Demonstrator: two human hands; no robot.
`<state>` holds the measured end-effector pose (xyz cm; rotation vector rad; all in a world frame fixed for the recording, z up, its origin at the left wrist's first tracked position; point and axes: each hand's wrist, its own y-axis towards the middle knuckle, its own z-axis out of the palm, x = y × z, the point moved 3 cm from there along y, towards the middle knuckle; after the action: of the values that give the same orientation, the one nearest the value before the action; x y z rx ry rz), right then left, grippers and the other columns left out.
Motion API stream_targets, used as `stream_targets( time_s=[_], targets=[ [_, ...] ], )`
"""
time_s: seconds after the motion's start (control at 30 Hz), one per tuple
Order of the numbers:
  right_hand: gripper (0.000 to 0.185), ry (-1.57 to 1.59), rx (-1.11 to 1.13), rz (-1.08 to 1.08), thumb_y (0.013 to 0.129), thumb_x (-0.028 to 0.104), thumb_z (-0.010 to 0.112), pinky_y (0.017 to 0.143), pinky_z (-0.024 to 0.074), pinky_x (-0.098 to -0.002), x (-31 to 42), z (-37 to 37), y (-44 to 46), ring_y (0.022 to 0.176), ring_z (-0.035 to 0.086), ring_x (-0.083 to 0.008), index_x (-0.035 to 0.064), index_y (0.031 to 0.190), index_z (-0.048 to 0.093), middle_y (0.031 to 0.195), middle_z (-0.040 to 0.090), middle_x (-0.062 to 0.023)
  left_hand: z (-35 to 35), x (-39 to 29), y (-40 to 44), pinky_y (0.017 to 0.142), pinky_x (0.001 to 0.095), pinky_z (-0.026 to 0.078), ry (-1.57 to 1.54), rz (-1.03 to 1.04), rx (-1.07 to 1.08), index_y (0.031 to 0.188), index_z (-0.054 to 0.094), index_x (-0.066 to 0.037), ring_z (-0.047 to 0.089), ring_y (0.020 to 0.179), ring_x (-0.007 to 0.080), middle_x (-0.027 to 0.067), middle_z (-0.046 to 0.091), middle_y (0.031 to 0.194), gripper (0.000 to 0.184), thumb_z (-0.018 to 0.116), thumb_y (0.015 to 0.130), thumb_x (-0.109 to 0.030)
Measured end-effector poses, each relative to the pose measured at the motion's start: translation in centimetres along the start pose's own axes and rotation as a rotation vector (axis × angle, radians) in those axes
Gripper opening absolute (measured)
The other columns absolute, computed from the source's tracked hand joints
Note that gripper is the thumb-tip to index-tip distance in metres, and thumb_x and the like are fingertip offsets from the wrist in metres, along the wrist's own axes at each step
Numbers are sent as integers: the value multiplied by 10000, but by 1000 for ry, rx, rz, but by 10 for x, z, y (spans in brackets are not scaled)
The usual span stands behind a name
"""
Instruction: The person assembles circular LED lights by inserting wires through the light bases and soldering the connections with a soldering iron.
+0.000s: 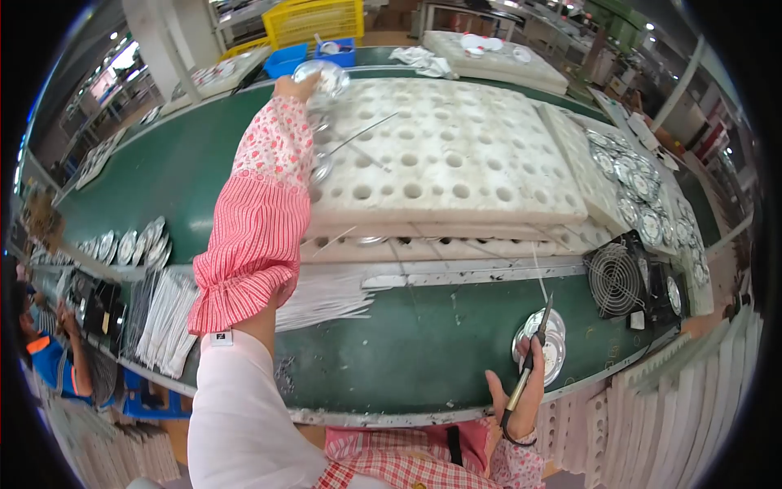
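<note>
My left hand (pixel 298 87) is stretched far forward, its fingers closed on a shiny silver disc (pixel 332 80) at the far left corner of the white foam tray (pixel 481 147). More silver pieces (pixel 322 167), partly hidden by my sleeve, sit along that tray's left side, some with thin wires sticking up. Near the front edge of the green work surface, my right hand (pixel 528 389) grips a soldering iron (pixel 519 388), tip pointing up and away. Just beyond its fingers lie overlapping silver discs (pixel 554 346). A thin white strand (pixel 539 273) runs near the iron's tip.
A black fan (pixel 615 279) stands to the right. Piled silver discs (pixel 639 175) cover foam at the far right. White wires (pixel 167 326) lie front left, near a row of discs (pixel 128 246). Blue bins (pixel 287 60) stand at the back. Another person (pixel 61 350) is at left.
</note>
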<state>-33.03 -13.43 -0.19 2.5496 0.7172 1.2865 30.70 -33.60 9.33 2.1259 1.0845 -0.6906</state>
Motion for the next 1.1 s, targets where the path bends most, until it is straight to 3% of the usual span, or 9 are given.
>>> stream_targets(
  time_s=[0.07,0.2,0.3,0.33,0.43,0.5,0.63,0.9,1.1],
  targets=[
    [866,-77,-14,33,733,34,855,1049,461,-408,-4,-12,-4,1227,576,-359,-34,1458,386,1343,547,-242,25,21,3,963,428,509,352,78,10,1219,651,65,677,1095,347,212,714,1141,798,808,733,-547],
    [765,-312,-81,-11,751,103,858,955,472,-426,-24,-43,-2,1104,593,-378,-17,1404,479,1252,600,-225,23,64,67,1050,417,436,612,454,162,1268,634,26,601,1213,338,200,640,1282,615,632,888,-458],
    [912,-389,-54,23,656,170,918,982,462,-448,-41,-61,5,1142,575,-405,0,1423,455,1272,583,-239,-30,88,116,1116,408,381,483,813,186,1305,620,-3,543,1302,332,192,585,1387,505,500,1005,-391],
    [954,-412,-12,6,644,179,924,992,456,-450,-46,-64,10,1165,563,-406,-1,1439,429,1296,569,-239,-73,12,-8,1139,396,331,173,658,210,1281,644,-31,528,1318,297,147,587,1396,460,354,1067,-316],
    [1067,-418,109,-56,610,195,940,1017,440,-456,-50,-62,21,1219,529,-413,2,1483,358,1352,531,-241,-149,-35,-180,961,290,444,-91,538,289,1073,676,3,599,1070,162,78,659,1072,316,445,1060,-213],
    [1126,-387,173,-72,588,187,946,1030,429,-462,-49,-58,24,1239,507,-421,9,1505,318,1369,511,-242,-180,-28,-258,912,298,445,-106,783,326,1039,673,12,585,993,163,66,639,1007,314,418,1068,-169],
    [1148,-290,189,-93,564,102,937,1024,433,-469,-56,-57,16,1200,517,-437,7,1514,300,1323,525,-250,-216,16,-382,879,341,453,18,633,579,939,673,11,616,962,236,119,656,979,171,524,986,-58],
    [1171,4,101,-155,540,161,977,1063,420,-415,-3,-34,4,1239,528,-339,-4,1495,320,1372,507,-187,-167,107,-448,800,402,423,323,671,382,951,669,-64,596,893,310,78,640,906,123,709,837,-41],
    [1246,368,165,-90,515,224,1005,1128,370,-391,-7,-3,-1,1337,476,-301,7,1505,279,1467,453,-176,-159,89,-441,770,376,438,95,654,489,929,630,-34,603,817,301,87,625,866,117,700,839,-9]
  ],
)
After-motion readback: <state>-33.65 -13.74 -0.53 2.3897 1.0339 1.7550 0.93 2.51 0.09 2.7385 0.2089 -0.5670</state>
